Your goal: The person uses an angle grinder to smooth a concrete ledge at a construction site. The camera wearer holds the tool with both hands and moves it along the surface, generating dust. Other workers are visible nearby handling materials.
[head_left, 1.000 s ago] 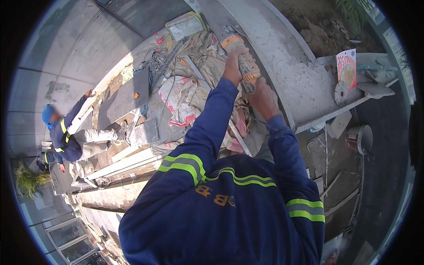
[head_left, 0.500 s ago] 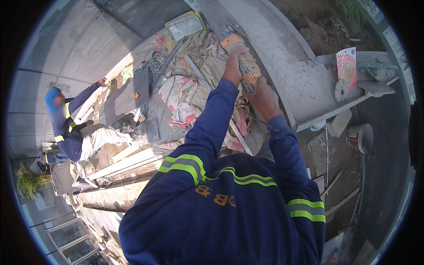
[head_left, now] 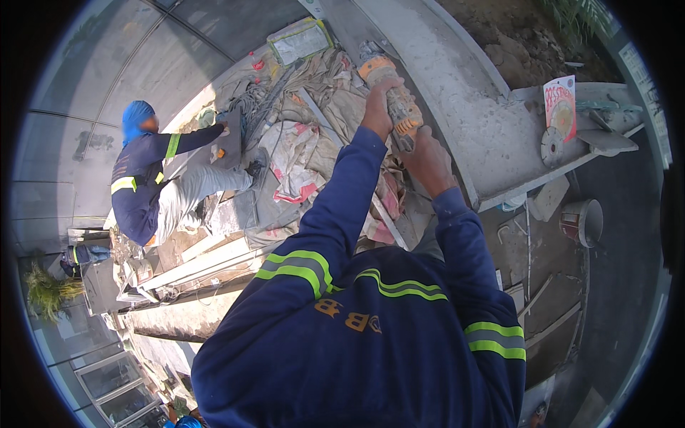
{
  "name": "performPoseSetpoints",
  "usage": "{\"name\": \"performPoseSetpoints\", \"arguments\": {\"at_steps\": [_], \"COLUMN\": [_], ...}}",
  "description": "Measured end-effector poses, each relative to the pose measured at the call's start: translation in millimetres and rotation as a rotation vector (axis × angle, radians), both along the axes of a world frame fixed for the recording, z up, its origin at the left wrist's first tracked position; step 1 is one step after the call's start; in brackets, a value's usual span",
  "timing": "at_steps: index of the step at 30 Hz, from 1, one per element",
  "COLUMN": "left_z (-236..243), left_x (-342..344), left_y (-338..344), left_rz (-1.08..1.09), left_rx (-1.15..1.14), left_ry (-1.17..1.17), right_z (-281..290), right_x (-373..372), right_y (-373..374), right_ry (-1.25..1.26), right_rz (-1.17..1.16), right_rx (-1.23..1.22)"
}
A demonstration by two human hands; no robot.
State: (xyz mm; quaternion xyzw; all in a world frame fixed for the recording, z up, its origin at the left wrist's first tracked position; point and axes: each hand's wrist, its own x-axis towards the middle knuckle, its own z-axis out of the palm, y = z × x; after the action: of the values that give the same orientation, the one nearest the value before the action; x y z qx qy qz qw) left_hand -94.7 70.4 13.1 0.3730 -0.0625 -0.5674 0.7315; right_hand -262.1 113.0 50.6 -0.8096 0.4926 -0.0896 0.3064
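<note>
Pale concrete ledge (head_left: 442, 78) is running right of the hands; rumpled cloth heap (head_left: 349, 100) is lying to their left. Co-worker (head_left: 135, 207), blue head covering, is reaching an arm out farther left. Dusty orange-grey power tool (head_left: 405, 110) is sitting between the hands, pointing away: left hand (head_left: 382, 107) is clamping its body, fingers wrapped; right hand (head_left: 429, 162) is gripping its rear end. Bucket (head_left: 571, 220) is sitting right of the hands, nearer the person. Card (head_left: 562, 118) over the ledge, right of the hands, is showing red lettering; round disc (head_left: 551, 148) is resting just beside it.

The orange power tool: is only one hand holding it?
No: left hand and right hand both grip the orange power tool.
</note>
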Motion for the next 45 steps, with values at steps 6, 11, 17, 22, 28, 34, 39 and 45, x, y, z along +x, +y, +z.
{"name": "performPoseSetpoints", "arguments": {"at_steps": [6, 11, 17, 22, 28, 34, 39, 45], "left_z": [0.9, -0.4, -3.2, -3.2, -2.3, -1.5, -1.2, -0.7], "left_x": [-3.8, -5.0, -7.8, -9.3, -11.8, -12.8, -14.1, -15.6], "left_y": [2.0, 2.6, 5.4, 4.9, 7.8, 8.0, 9.1, 11.9], "left_rz": [0.003, -0.004, 0.007, 0.005, 0.014, 0.006, 0.008, 0.002], "left_rx": [0.000, 0.016, -0.003, 0.009, -0.003, 0.004, 0.021, 0.013], "left_ry": [-0.003, -0.012, -0.017, -0.016, -0.023, -0.008, -0.011, -0.010], "right_z": [-0.4, -0.7, 4.9, 2.4, -1.2, -8.7, -9.1, -9.3], "right_x": [-2.9, -4.3, -6.2, -9.3, -11.7, -14.2, -14.7, -15.4], "right_y": [0.5, 2.2, 4.2, 5.4, 6.2, 6.3, 7.0, 9.4], "right_ry": [0.004, 0.010, 0.024, -0.008, -0.008, -0.044, -0.025, -0.023], "right_rz": [0.006, 0.006, 0.001, 0.005, 0.020, 0.007, 0.003, 0.004], "right_rx": [0.002, -0.012, 0.003, -0.011, -0.030, -0.052, -0.039, -0.043]}}
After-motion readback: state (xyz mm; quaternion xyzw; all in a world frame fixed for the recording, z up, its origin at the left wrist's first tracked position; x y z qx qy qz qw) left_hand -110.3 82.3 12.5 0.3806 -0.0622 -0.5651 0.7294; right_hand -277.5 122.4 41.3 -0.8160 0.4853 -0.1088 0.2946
